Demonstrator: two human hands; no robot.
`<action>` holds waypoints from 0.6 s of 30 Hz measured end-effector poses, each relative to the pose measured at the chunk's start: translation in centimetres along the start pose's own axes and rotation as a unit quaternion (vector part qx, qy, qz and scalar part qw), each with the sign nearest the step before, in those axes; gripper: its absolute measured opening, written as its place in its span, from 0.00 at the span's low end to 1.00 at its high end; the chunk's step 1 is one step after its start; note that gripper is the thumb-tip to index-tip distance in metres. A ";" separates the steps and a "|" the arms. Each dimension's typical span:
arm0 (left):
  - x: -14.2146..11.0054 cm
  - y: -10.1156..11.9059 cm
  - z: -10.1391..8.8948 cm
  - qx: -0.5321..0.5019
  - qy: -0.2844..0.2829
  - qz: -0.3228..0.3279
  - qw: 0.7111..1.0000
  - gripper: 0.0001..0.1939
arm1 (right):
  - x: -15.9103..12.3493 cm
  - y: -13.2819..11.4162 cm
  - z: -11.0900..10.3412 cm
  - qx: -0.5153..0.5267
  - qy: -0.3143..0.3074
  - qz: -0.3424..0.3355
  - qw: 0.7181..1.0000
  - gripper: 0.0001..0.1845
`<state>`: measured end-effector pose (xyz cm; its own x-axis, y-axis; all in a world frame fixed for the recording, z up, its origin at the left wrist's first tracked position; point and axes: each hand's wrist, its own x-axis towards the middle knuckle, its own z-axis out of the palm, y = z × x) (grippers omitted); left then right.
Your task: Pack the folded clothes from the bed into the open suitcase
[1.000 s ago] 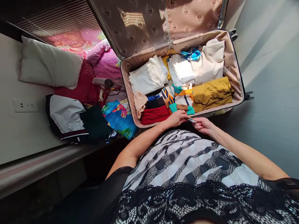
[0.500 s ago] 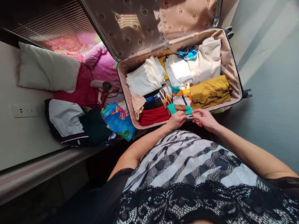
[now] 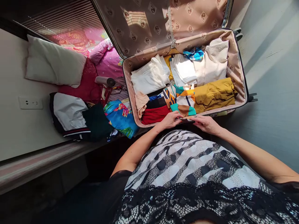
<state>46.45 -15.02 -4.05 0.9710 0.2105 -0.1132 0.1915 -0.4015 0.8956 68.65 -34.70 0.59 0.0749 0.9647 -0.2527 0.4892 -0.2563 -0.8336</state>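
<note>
An open suitcase [image 3: 243,93] lies before me, packed with folded clothes: white pieces [image 3: 149,77], mustard ones [image 3: 215,93], a red knit [image 3: 154,115] and a patterned teal-and-orange garment [image 3: 183,102]. Both my hands meet at its near rim. My left hand [image 3: 170,119] pinches one end of a small flat item [image 3: 186,119], too small to name. My right hand [image 3: 205,123] closes its fingers on the other end. The item lies against the rim, just below the patterned garment.
The suitcase lid [image 3: 144,25] stands open behind. On the bed to the left lie a white pillow [image 3: 54,63], a hair dryer [image 3: 105,81], a blue floral garment [image 3: 120,116] and a black-and-white jacket [image 3: 70,115]. A wall socket [image 3: 30,102] is at left. Grey floor [image 3: 273,93] lies at right.
Both hands have stayed together at the suitcase rim, shifting slightly with the small item and lowering it against the rim. The view has swung a little.
</note>
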 end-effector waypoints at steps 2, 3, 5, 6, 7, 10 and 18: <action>-0.3 0.2 0.0 -0.007 0.007 -0.008 1.000 0.10 | 0.4 -0.3 -0.3 0.017 0.002 0.028 0.999 0.16; -0.4 0.3 0.1 -0.011 0.010 -0.013 1.000 0.10 | 0.6 -0.4 -0.4 0.023 0.005 0.038 0.999 0.16; -0.2 0.4 0.1 -0.018 0.016 -0.022 0.999 0.11 | 1.2 -0.5 -0.4 0.035 0.013 0.043 0.998 0.14; 0.0 0.5 0.1 -0.020 0.017 -0.025 0.999 0.12 | 1.5 -0.5 -0.4 0.042 0.018 0.038 0.998 0.12; 0.2 0.5 0.1 -0.021 0.017 -0.027 0.999 0.12 | 1.8 -0.5 -0.4 0.048 0.021 0.030 0.998 0.11; 0.8 0.6 0.4 -0.013 0.007 -0.025 1.000 0.11 | 2.6 -0.2 -0.6 0.041 0.009 0.003 0.999 0.12; 0.6 -0.1 2.3 0.019 0.007 -0.005 1.000 0.06 | 2.4 0.3 -0.5 -0.248 -0.098 -0.117 0.957 0.14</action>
<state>47.30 -16.90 -5.16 0.9671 0.2270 -0.1148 0.2058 -0.4328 0.8777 69.40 -32.42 0.01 -0.2275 0.9498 -0.2148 0.8287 0.0730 -0.5549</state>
